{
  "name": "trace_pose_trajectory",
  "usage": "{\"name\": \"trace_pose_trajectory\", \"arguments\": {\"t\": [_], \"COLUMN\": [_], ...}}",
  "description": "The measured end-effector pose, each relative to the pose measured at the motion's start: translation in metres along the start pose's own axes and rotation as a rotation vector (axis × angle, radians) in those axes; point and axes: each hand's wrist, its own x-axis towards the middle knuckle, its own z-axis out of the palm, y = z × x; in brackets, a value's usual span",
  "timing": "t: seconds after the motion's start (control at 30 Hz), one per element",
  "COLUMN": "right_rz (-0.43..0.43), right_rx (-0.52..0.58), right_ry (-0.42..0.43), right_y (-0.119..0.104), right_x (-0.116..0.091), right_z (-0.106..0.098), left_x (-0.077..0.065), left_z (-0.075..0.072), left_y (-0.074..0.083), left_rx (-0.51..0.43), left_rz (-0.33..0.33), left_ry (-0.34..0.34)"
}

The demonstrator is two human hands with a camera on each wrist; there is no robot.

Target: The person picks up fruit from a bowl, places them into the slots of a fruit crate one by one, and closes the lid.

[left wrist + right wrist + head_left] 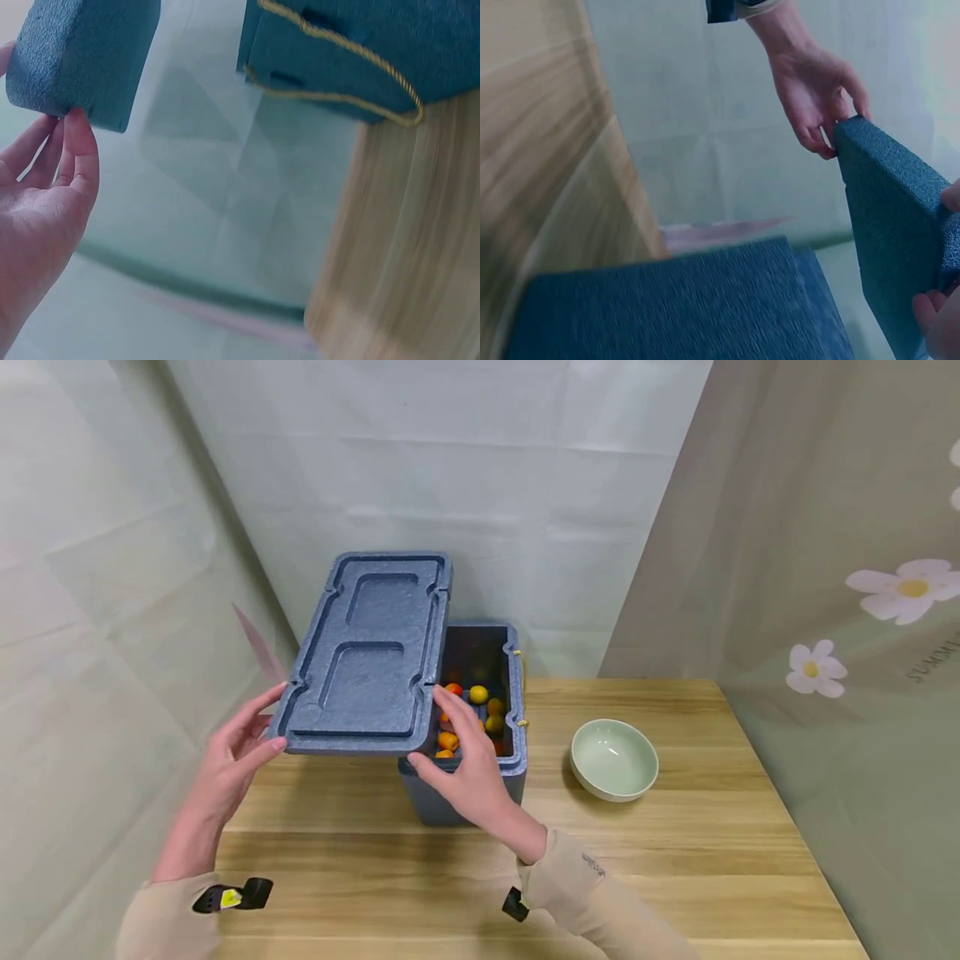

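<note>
Both hands hold a dark blue-grey foam lid [367, 681] raised above and to the left of its matching foam box [517, 693]. My left hand [231, 758] pinches the lid's near left corner, thumb on top; in the left wrist view its fingers [79, 146] meet the lid's edge [82, 67]. At the near right corner, my right hand [472, 768] grips with thumb and fingers. The right wrist view shows the lid [892, 202] tilted between the two hands. Inside the partly uncovered box lie several small orange, red and yellow fruits [478, 695]; the lid hides its left part.
A pale green bowl [613, 760] stands right of the box on the wooden table [720, 860]. Yellow cord [360, 52] loops from the box's side. Fabric curtains [480, 468] hang close behind and at both sides of the table.
</note>
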Motion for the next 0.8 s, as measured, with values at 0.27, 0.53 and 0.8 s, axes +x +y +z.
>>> {"name": "trace_pose_trajectory", "arguments": {"t": [0.27,0.53,0.8], "right_rz": [-0.096,-0.151,-0.240], "right_rx": [0.025,0.045,0.066], "right_ry": [0.041,0.035,0.073], "right_y": [0.009,0.019,0.029], "right_x": [0.001,0.000,0.007], "right_z": [0.001,-0.003,0.000], "left_x": [0.001,0.002,0.001], "left_z": [0.002,0.001,-0.006], "left_y": [0.005,0.000,-0.007], "left_rx": [0.104,0.120,0.118], "left_rz": [-0.039,-0.041,0.007], "left_ry": [0.070,0.023,0.020]}}
